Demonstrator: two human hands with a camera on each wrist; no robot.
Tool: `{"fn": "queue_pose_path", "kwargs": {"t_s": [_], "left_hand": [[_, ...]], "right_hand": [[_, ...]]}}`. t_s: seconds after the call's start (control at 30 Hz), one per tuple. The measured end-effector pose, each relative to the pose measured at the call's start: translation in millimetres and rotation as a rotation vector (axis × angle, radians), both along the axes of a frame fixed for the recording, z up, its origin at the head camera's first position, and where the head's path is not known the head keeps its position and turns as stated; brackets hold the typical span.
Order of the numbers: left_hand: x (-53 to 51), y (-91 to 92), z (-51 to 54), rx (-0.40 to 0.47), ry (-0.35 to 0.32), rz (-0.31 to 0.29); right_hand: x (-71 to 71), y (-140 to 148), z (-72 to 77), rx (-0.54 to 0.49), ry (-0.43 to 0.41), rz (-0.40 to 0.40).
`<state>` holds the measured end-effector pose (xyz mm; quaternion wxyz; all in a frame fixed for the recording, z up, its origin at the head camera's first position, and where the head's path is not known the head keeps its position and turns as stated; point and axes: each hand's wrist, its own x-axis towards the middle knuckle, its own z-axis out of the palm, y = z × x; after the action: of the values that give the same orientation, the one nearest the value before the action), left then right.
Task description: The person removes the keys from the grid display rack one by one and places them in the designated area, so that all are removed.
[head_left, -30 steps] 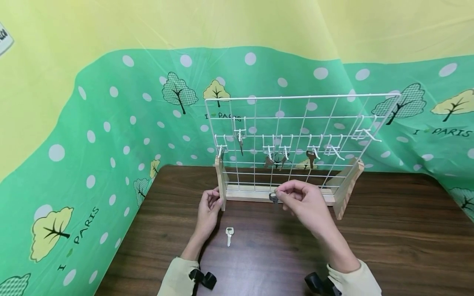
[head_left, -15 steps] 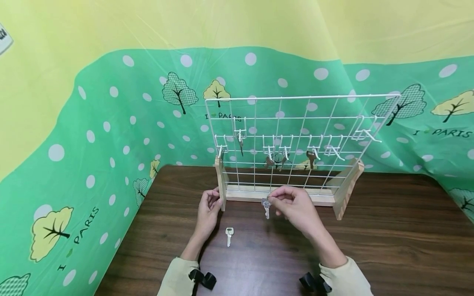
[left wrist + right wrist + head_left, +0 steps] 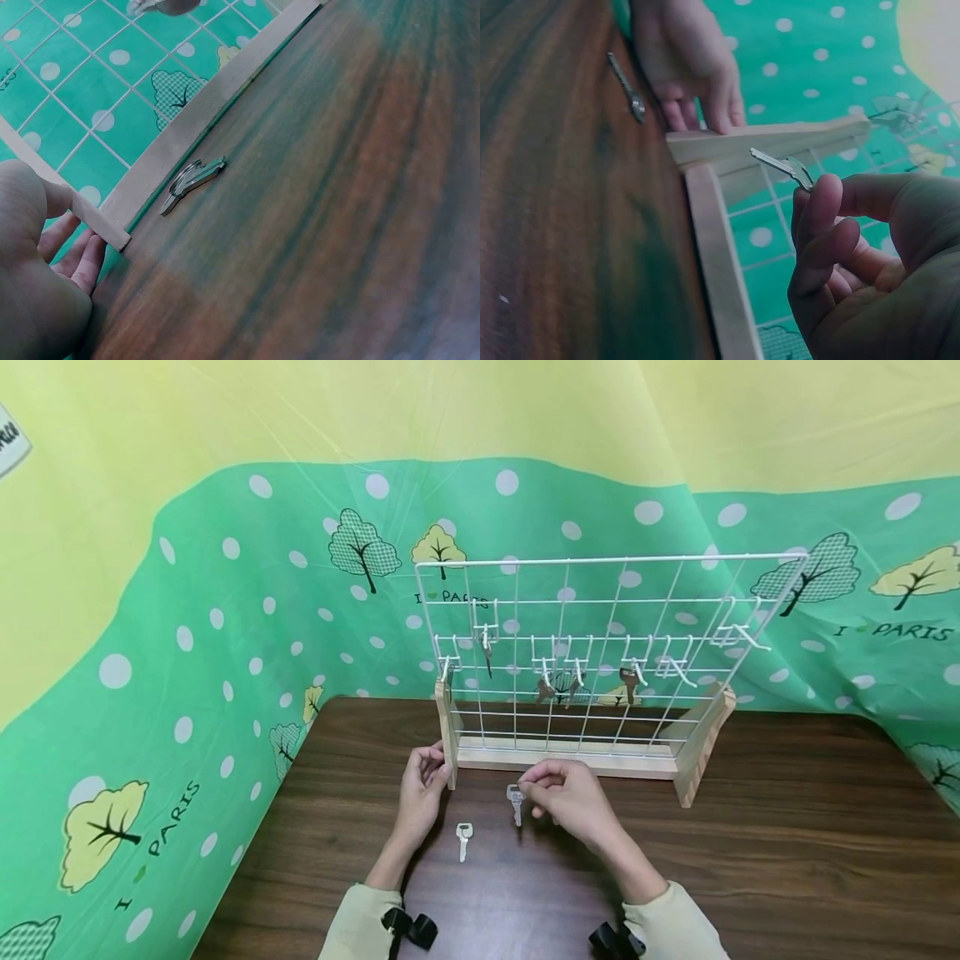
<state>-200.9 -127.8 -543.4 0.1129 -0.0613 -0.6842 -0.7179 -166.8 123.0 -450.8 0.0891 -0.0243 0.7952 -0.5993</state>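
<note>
My right hand [image 3: 566, 797] pinches a silver key [image 3: 515, 802] by its head, with the blade pointing down, just in front of the rack's base. In the right wrist view, that key [image 3: 784, 166] sticks out from between thumb and fingertips. At the left end, my left hand [image 3: 422, 789] grips the wooden side leg [image 3: 447, 727] of the white wire rack [image 3: 517, 652], thumb on one face and fingers on the other [image 3: 79, 255]. A second silver key [image 3: 464, 842] lies on the table, to the right of my left forearm.
White hooks hang on the rack's grid, several bearing keys, such as the dark key [image 3: 630, 681]. Hooks at the right, like the upper right hook [image 3: 742, 635], show no key. A wooden base bar [image 3: 570, 760] joins the legs. Behind the brown table [image 3: 810, 827] hangs a patterned cloth [image 3: 225, 710].
My right hand has moved left and toward me with the key, whose blade now points down in plain sight. The left hand stays on the leg, and the key on the table has not moved.
</note>
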Motion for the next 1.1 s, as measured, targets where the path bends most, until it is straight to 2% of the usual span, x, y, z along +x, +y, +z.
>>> {"fn": "queue_pose_path", "kwargs": {"t_s": [0.37,0.63,0.83,0.97,1.1], "left_hand": [[-1.0,-0.2,0.2,-0.017,-0.018,0.009],[-0.5,1.1,0.3,-0.008,-0.017,0.004],[0.2,0.9,1.1,-0.005,-0.004,0.003],[0.7,1.0,1.5,0.004,-0.010,0.001],[1.1,0.5,1.0,-0.001,-0.007,0.001]], "right_hand": [[2.0,-9,-22.5,0.021,-0.045,0.015],[5.7,-12,-42.5,0.056,-0.043,0.004],[10.2,-16,-48.3,0.081,-0.033,-0.015],[13.4,-19,-49.9,0.095,-0.007,-0.021],[13.0,-19,-60.5,0.151,0.099,-0.025]]}}
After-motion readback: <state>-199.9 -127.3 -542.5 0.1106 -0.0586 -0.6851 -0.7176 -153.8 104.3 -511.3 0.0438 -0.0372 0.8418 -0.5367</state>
